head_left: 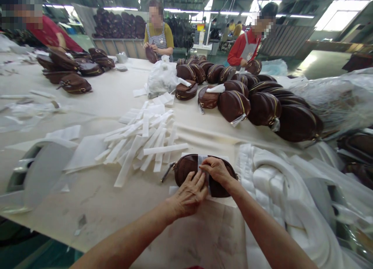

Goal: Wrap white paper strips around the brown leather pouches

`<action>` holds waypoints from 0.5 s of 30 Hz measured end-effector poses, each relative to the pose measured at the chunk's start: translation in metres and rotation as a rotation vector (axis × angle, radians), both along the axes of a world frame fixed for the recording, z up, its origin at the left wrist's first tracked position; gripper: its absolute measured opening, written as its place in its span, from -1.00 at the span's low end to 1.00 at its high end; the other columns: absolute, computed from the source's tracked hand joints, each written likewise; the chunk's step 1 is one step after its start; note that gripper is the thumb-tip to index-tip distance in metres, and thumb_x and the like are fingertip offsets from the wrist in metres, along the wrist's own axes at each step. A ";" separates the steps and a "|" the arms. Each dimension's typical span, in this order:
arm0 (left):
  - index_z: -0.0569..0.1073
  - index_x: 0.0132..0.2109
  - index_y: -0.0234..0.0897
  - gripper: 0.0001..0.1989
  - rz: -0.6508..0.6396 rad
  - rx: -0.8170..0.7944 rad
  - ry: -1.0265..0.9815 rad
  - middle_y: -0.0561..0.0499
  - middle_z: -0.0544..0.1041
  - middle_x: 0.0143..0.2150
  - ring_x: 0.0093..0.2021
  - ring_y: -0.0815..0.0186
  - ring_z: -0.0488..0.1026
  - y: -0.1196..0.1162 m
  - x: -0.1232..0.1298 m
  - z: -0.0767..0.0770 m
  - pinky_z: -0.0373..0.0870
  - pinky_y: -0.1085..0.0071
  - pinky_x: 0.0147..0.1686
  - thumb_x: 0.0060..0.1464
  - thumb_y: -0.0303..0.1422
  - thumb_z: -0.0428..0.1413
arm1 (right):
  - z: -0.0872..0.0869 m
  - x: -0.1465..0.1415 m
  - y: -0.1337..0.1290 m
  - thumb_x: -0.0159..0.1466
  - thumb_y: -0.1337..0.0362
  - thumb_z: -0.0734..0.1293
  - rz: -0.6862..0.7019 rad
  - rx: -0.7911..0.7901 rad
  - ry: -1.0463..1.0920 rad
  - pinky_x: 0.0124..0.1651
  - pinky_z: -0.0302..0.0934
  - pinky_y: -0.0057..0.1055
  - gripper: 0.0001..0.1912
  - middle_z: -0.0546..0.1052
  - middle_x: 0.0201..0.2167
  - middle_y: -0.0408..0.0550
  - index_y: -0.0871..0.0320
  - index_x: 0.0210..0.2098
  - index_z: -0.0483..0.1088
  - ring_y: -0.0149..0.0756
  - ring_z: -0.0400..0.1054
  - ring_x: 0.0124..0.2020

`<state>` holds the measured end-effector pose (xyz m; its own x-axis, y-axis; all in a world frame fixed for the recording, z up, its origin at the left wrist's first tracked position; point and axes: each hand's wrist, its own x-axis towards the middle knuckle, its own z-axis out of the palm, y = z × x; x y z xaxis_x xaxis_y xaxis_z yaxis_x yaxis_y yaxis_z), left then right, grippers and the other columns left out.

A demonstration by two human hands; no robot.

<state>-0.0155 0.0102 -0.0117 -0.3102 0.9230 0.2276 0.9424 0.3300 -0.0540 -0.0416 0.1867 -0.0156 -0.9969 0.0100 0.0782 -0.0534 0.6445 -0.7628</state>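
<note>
A dark brown oval bag (183,172) lies flat on the table in front of me, a pale strip (201,160) running across its middle. My left hand (190,193) rests on the bag's lower middle with its fingers spread over the strip's edge. Pinched fingers of my right hand (217,170) are at the upper part of the strip. A zipper pull with a covered tag (167,172) sticks out at the bag's left end. White paper pieces show around the bag's edges.
White strips (151,140) are heaped left of centre. Brown bags (233,105) stand behind, more (75,83) at the back left. White foam rolls (274,179) lie at right, a tape dispenser (40,175) at left. Three people work across the table (116,206).
</note>
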 end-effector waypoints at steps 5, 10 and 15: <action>0.33 0.06 -0.51 -0.61 0.003 -0.076 -0.040 -0.43 0.27 0.17 0.20 -0.11 0.22 0.002 -0.004 0.003 0.17 0.01 0.10 0.07 -0.45 0.01 | 0.022 0.029 0.009 0.17 0.23 0.31 -0.154 -0.015 0.145 -0.14 0.27 -0.32 -0.82 0.52 -0.31 -0.03 0.13 -0.26 0.47 -0.25 0.39 -0.26; 0.36 0.04 -0.45 -0.64 -0.009 -0.021 -0.028 -0.40 0.32 0.15 0.17 -0.05 0.27 -0.001 -0.004 -0.001 0.17 0.04 0.09 0.08 -0.43 0.03 | 0.054 0.125 0.077 0.21 0.09 0.30 -0.557 0.175 0.470 -0.08 0.25 -0.25 -0.76 0.51 -0.26 -0.02 0.09 -0.23 0.45 -0.21 0.37 -0.20; 0.43 -0.04 -0.42 -0.72 -0.066 0.177 0.076 -0.35 0.41 0.07 0.09 0.02 0.35 -0.002 -0.012 -0.012 0.22 0.12 0.02 0.14 -0.46 -0.05 | 0.056 0.237 0.156 0.12 -0.09 0.24 -1.181 0.254 0.292 -0.05 0.17 -0.12 -0.55 0.52 -0.27 0.10 0.18 -0.32 0.46 -0.09 0.33 -0.19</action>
